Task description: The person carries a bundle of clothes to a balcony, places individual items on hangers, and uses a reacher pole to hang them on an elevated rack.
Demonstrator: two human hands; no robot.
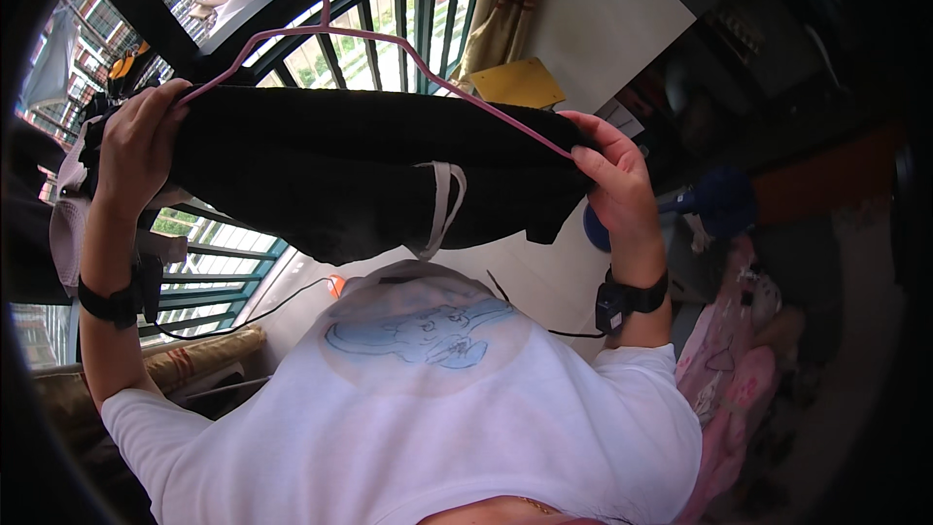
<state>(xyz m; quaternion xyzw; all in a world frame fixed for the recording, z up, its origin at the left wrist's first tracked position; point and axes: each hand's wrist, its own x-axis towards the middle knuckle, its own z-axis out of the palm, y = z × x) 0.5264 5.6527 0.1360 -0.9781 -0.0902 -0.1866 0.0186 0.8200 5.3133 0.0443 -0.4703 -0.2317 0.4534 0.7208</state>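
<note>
At the left end of the pink hanger (325, 29), my left hand (141, 148) grips the black garment (321, 151); at the right, my right hand (620, 173) pinches it. I'd tension both evenly.

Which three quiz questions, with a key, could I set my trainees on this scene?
1. True or false: the left hand grips the upright neck of the thin pink hanger.
2. Multiple choice: what is strapped to both wrists? A) red ribbons; B) black boxes; C) silver bells.
3. Fill in: the pale cloth loop on the black cloth garment is nearer the ____ hand.
Key: 1. False; 2. B; 3. right.
</note>
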